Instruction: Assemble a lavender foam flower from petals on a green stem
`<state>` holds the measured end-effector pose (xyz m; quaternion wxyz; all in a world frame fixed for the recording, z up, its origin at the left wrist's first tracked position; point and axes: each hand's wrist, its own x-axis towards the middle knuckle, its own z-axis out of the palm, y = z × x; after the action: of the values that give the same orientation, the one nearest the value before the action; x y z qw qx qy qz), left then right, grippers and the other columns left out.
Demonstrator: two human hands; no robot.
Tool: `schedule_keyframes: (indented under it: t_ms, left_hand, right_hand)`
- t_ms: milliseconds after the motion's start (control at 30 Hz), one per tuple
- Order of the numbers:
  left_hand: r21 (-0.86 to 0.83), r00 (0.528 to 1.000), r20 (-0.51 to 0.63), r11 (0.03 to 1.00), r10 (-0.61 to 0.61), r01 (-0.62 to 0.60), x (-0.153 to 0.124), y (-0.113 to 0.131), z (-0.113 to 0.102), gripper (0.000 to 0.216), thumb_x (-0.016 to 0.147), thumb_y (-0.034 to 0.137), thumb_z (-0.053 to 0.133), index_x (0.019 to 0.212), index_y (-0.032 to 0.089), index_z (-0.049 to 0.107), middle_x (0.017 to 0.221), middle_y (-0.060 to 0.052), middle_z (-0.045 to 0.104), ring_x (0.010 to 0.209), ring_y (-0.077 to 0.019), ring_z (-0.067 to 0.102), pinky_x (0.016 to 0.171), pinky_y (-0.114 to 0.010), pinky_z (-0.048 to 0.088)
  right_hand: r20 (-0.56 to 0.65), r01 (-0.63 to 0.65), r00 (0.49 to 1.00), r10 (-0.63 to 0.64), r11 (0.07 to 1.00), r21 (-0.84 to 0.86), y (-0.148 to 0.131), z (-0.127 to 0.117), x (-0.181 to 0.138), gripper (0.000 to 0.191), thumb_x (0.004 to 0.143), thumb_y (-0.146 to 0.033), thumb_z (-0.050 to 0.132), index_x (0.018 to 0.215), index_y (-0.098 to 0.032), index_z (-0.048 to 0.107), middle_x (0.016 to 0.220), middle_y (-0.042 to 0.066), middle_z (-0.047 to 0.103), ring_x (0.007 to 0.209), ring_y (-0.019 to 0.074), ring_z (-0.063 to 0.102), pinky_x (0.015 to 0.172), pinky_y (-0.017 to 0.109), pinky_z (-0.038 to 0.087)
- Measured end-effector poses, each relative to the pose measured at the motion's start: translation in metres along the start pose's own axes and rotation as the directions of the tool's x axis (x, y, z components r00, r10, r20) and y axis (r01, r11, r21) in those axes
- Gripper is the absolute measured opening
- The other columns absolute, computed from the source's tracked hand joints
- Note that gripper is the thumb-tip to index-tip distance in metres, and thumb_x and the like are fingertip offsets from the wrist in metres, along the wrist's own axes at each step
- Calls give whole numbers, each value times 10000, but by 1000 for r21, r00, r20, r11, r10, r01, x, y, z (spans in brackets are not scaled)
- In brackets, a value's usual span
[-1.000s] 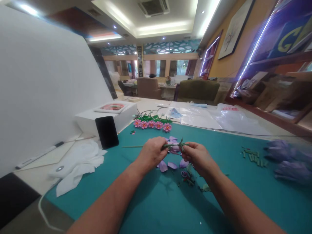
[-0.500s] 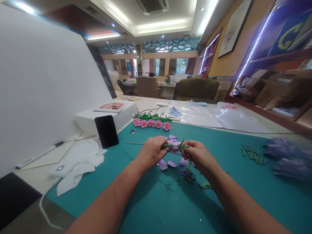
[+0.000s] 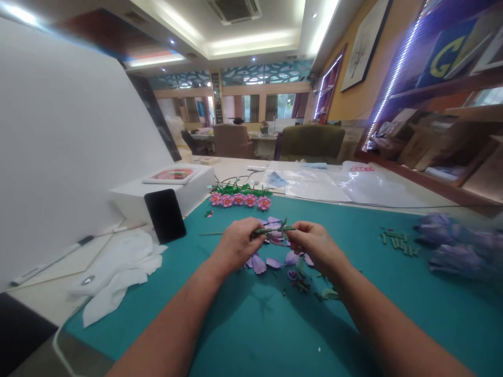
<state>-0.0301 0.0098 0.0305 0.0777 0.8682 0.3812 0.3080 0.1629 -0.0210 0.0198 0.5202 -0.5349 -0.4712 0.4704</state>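
Over the middle of the green mat (image 3: 251, 335), my left hand (image 3: 239, 242) is closed around a thin green flower stem (image 3: 210, 234), whose tail sticks out to the left. My right hand (image 3: 313, 240) pinches the stem's other end, just past a tuft of small green sepals (image 3: 283, 226). Behind and below the hands, loose purple petals (image 3: 257, 263) lie on the mat, some partly hidden by my fingers. Close to my right wrist are green scraps and a small purple piece (image 3: 292, 275), with a pale green leaf (image 3: 329, 294) beside them.
Pink flowers (image 3: 238, 199) lie in a row at the mat's far edge. A black phone (image 3: 165, 215) leans against a white box (image 3: 200, 187). White tissue (image 3: 118, 272) is at the left. Short green pieces (image 3: 398, 243) and purple flowers (image 3: 451, 251) lie at the right.
The whole view has shifted slightly, with the scene sliding left. Both hands keep their hold on the stem, which looks little changed in position between them.
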Motion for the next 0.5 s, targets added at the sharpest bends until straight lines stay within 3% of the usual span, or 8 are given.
schedule_keyframes:
  t_ms: [133, 267, 400, 500]
  left_hand:
    - [-87, 998, -40, 995, -48, 44, 0, -2, -8, 63, 778, 235, 547, 771, 191, 592, 732, -3, 610, 677, -144, 538, 612, -245, 387]
    - [-201, 988, -68, 972, -141, 125, 1, -2, -19, 119, 789, 290, 543, 786, 187, 602, 777, -12, 649, 720, -155, 569, 624, -245, 419]
    - [-253, 982, -71, 955, -178, 154, 1, -1, -26, 158, 785, 330, 561, 796, 182, 614, 780, -8, 647, 722, -154, 568, 633, -245, 433]
    - [-270, 984, -67, 952, -166, 143, 0, 0, -28, 172, 787, 345, 567, 777, 178, 606, 760, -1, 631, 724, -153, 566, 630, -240, 432]
  right_hand:
    - [-13, 80, 997, -80, 997, -19, -5, -6, -1, 357, 652, -510, 690, 596, -175, 579, 500, -35, 524, 435, 79, 454, 418, 215, 344]
    - [48, 215, 976, -210, 966, -141, -10, -3, -7, 293, 614, -439, 742, 694, -183, 623, 576, -19, 597, 514, 108, 524, 487, 238, 413]
    - [84, 442, 896, -435, 864, -240, -8, 8, -15, 184, 668, -351, 724, 754, -207, 649, 687, -1, 659, 629, 140, 585, 592, 270, 462]
    - [89, 523, 848, -523, 796, -305, -7, 13, -18, 93, 747, -308, 669, 750, -216, 654, 721, 8, 680, 659, 149, 613, 630, 279, 479]
